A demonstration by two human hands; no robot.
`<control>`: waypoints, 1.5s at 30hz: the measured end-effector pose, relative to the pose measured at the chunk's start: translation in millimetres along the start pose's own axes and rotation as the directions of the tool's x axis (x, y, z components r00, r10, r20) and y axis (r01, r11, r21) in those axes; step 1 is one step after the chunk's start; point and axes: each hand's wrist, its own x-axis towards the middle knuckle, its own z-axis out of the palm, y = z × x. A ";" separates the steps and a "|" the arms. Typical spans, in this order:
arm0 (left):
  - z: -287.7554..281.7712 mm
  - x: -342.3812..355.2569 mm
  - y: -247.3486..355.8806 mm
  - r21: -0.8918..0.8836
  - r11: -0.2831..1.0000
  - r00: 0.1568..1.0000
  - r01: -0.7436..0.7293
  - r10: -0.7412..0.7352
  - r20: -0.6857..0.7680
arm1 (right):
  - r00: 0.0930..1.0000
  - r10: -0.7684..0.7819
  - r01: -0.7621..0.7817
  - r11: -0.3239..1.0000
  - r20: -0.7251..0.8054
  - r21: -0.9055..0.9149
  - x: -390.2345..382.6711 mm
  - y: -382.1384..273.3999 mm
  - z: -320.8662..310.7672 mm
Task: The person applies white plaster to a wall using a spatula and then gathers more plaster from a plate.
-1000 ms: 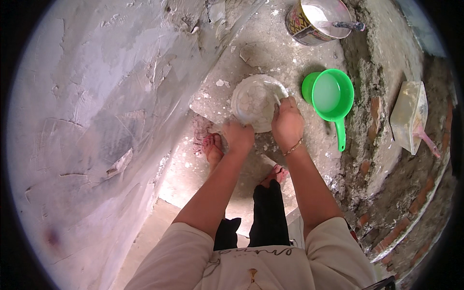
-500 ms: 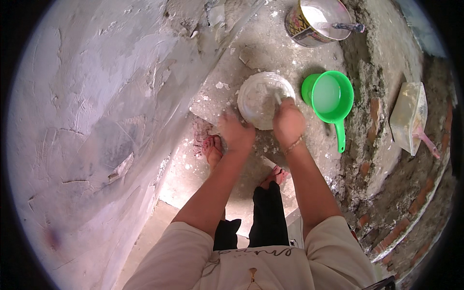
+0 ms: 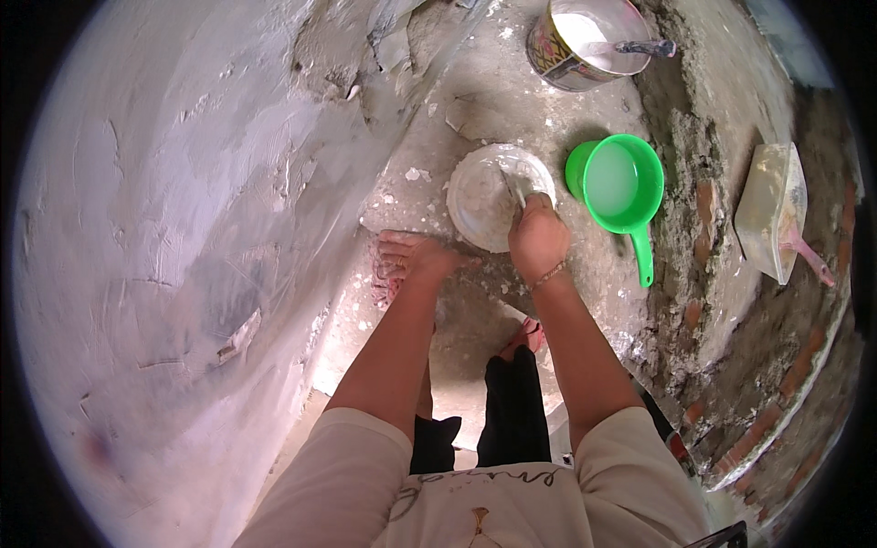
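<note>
My right hand [image 3: 539, 240] is closed round a putty knife [image 3: 514, 186], its pale blade dipping into a round white tub [image 3: 459, 212] on the floor. Whitish paste [image 3: 480, 190] coats the inside of the tub. To the left of the tub, my left hand [image 3: 423, 256] holds nothing; its fingers stretch out to the left and its thumb points toward the tub, apart from it. Just right of the tub stands a green dipper [image 3: 642, 239] with cloudy white liquid in it, its handle toward me.
A patterned bucket [image 3: 554, 64] at the far side holds white material and a dark-handled tool [image 3: 645, 47]. A rough plastered wall [image 3: 183, 274] rises on the left. On the right, a pale dustpan-like container [image 3: 770, 215] with a pink handle lies by broken masonry. My feet [image 3: 523, 338] are near the tub.
My left hand has moved left and away from the tub, its fingers now spread. My right hand has shifted slightly lower, and the knife blade is tilted further left.
</note>
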 end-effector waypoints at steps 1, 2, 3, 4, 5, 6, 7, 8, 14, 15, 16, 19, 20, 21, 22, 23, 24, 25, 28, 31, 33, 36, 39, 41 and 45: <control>0.8 -1.5 4.6 0.035 0.999 1.000 0.018 -0.018 0.010 | 1.000 0.010 -0.010 1.000 0.013 -0.020 0.3 5.3 3.1; 1.7 4.0 2.0 0.029 0.999 0.999 0.029 -0.029 -0.023 | 1.000 0.014 -0.014 1.000 -0.003 0.015 -1.8 -2.4 -0.1; 4.0 11.6 -0.5 0.023 0.999 0.998 0.040 -0.038 -0.057 | 1.000 0.019 -0.018 0.999 -0.018 0.049 -5.8 -11.7 -5.9; 4.8 18.5 -3.5 0.018 0.999 0.995 0.050 -0.048 -0.091 | 0.999 0.025 -0.022 0.996 -0.034 0.084 -9.4 -20.1 -8.4; 6.3 20.8 -3.4 0.009 0.999 0.994 0.050 -0.049 -0.095 | 1.000 0.012 -0.011 0.997 -0.013 0.072 -12.8 -20.1 -1.3; 9.8 19.9 1.1 0.005 0.999 0.995 0.037 -0.036 -0.090 | 1.000 0.008 -0.009 0.999 0.003 0.046 -15.7 -15.8 7.7; 13.3 18.9 5.4 0.000 1.000 0.996 0.024 -0.024 -0.085 | 1.000 0.005 -0.006 1.000 0.019 0.022 -18.8 -9.9 14.1; 13.9 20.6 5.9 0.000 0.999 0.995 0.035 -0.034 -0.098 | 1.000 0.006 -0.006 1.000 0.002 0.016 -19.8 -14.1 12.5; 25.7 34.1 -0.1 -0.101 0.994 0.981 0.036 -0.054 -0.189 | 0.994 -0.089 0.088 0.996 -0.063 -0.013 -34.8 -38.9 16.7; 29.3 35.4 8.6 -0.107 0.993 0.973 0.043 -0.066 -0.222 | 0.992 -0.109 0.107 0.994 -0.058 -0.034 -33.8 -36.0 27.2; 32.0 37.1 13.7 -0.125 0.992 0.972 0.033 -0.061 -0.228 | 0.990 -0.130 0.128 0.990 -0.053 -0.056 -33.6 -31.9 35.9; 30.2 39.3 9.8 -0.176 0.984 0.974 0.019 -0.058 -0.220 | 0.994 -0.078 0.075 0.997 -0.075 -0.035 -32.6 -44.3 21.9; 32.1 39.8 7.2 -0.187 0.982 0.973 0.010 -0.053 -0.226 | 0.995 -0.093 0.093 0.996 -0.047 -0.018 -32.9 -46.9 16.5; 36.1 44.9 6.5 -0.186 0.983 0.964 -0.002 -0.048 -0.262 | 0.994 -0.111 0.111 0.994 -0.019 0.000 -34.1 -49.0 12.2; 39.0 48.2 5.4 -0.191 0.982 0.954 -0.015 -0.043 -0.297 | 0.992 -0.129 0.129 0.991 0.010 0.018 -35.2 -48.8 10.4; 44.5 53.2 2.6 -0.194 0.981 0.944 -0.027 -0.039 -0.327 | 0.988 -0.150 0.149 0.989 0.026 0.005 -37.5 -45.0 12.2; 45.1 59.3 1.4 -0.208 0.977 0.930 -0.046 -0.034 -0.365 | 0.984 -0.174 0.175 0.985 0.034 -0.005 -36.1 -42.8 17.3; 45.2 65.2 0.2 -0.221 0.973 0.915 -0.065 -0.031 -0.402 | 0.979 -0.200 0.201 0.980 0.042 -0.014 -34.8 -40.8 21.0; 26.7 27.4 -0.7 -0.065 0.998 0.976 -0.025 0.010 -0.216 | 0.990 -0.138 0.138 0.990 -0.021 0.023 -31.4 -35.6 6.0; 25.4 20.8 6.0 -0.156 0.986 0.981 -0.058 0.027 -0.194 | 0.978 -0.210 0.211 0.977 -0.007 0.015 -29.7 -13.1 22.1; 20.6 24.4 0.2 -0.152 0.987 0.980 -0.049 0.018 -0.200 | 0.984 -0.132 0.135 0.991 0.123 -0.015 -21.4 -28.3 4.9; 16.9 20.0 -6.0 -0.170 0.983 0.983 -0.070 0.040 -0.177 | 0.990 -0.086 0.085 0.996 0.116 0.008 -11.6 -36.2 -5.4; 17.6 10.4 0.3 -0.192 0.979 0.986 -0.071 0.039 -0.164 | 0.989 -0.088 0.091 0.996 0.122 -0.020 -3.1 -30.1 3.3; 16.7 9.1 -1.7 -0.180 0.982 0.987 -0.058 0.029 -0.159 | 0.989 -0.053 0.058 0.998 0.140 -0.029 -3.4 -32.4 2.7; 12.2 10.0 -6.6 -0.164 0.984 0.987 -0.069 0.043 -0.153 | 0.995 -0.034 0.028 0.997 0.089 0.074 1.3 -40.7 -6.6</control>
